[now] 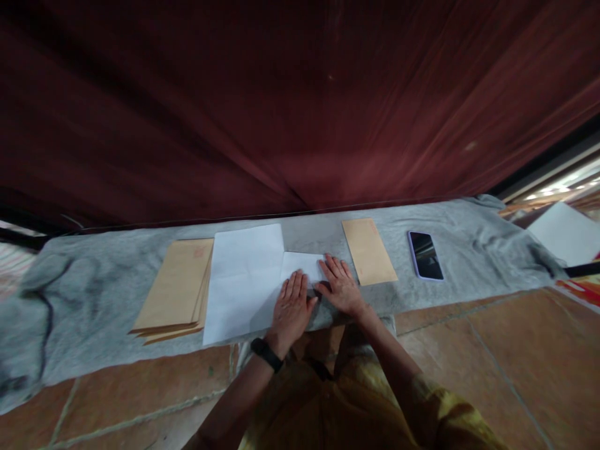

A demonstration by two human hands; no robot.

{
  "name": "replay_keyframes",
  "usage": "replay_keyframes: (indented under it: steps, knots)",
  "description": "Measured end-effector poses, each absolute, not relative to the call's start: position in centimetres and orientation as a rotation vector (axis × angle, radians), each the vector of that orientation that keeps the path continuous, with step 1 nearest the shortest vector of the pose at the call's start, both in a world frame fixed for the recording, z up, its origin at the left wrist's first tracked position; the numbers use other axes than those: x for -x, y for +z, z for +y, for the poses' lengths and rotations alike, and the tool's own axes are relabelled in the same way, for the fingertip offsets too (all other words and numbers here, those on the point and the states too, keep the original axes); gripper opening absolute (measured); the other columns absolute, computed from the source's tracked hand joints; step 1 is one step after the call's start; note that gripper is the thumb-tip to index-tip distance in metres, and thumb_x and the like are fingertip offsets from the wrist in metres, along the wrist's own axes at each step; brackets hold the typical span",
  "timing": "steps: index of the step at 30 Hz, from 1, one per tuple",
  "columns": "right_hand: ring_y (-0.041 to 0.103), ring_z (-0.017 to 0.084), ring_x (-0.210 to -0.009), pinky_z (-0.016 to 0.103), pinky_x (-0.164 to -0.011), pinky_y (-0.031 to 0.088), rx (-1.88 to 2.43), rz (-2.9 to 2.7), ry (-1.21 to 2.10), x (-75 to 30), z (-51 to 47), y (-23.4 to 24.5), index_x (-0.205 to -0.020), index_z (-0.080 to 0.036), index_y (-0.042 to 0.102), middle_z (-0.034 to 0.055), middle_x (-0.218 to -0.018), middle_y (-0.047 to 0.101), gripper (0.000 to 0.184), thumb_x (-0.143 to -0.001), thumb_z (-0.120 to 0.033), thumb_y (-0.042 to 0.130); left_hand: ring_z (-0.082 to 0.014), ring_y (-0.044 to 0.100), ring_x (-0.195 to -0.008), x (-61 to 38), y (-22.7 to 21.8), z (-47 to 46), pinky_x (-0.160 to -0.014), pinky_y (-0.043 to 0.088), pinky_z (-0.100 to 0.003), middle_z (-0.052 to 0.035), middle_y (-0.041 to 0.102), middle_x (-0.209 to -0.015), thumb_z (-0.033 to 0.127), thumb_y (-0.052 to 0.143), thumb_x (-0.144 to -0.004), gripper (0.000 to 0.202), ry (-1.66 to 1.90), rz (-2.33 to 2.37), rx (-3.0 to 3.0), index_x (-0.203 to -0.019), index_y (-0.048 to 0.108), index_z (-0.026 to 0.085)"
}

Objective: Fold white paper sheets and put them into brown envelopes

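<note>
A small white piece of paper, seemingly folded, lies on the grey cloth in front of me. My left hand rests flat on its near left part, fingers stretched forward. On its right side my right hand lies flat too, fingers spread. Both palms face down, and the paper's near edge is hidden under them. Larger white sheets lie directly to the left, close to my left hand. A single brown envelope sits just right of my right hand.
Several brown envelopes are stacked left of the white sheets. A phone in a purple case lies toward the right. Grey cloth covers the narrow bench. Behind it hangs a dark red curtain; tiled floor shows in front.
</note>
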State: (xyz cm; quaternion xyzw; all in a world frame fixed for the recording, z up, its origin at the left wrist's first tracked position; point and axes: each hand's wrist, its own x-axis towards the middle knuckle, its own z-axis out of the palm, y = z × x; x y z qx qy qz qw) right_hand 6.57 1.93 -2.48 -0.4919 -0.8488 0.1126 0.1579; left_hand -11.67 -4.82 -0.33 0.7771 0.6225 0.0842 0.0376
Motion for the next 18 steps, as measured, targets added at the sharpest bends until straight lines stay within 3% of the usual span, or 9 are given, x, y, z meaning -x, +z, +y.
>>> replay_keyframes:
  steps: [8,18]
  knots:
    - [0.029,0.029,-0.150,0.052,-0.122,0.024,1.385,-2.426,0.312,-6.6,1.8,-2.4,-0.154,-0.017,0.037,0.0135,-0.163,0.029,0.065,-0.096,-0.041,0.053,-0.0261,0.028,-0.151,11.7,-1.1,-0.8,-0.123,0.028,-0.047,-0.0172,0.033,-0.161,0.032,0.034,-0.102,0.058,0.301,1.957,-2.372,-0.153,0.031,0.007]
    - [0.031,0.030,-0.150,0.054,-0.120,0.027,1.319,-2.417,0.297,-6.9,2.1,-3.2,-0.155,-0.018,0.035,0.0147,-0.163,0.029,0.067,-0.095,-0.040,0.056,-0.0283,0.029,-0.150,14.9,-1.8,-1.0,-0.122,0.028,-0.051,-0.0185,0.036,-0.159,0.040,0.035,-0.102,0.061,0.351,2.150,-2.337,-0.154,0.032,0.007]
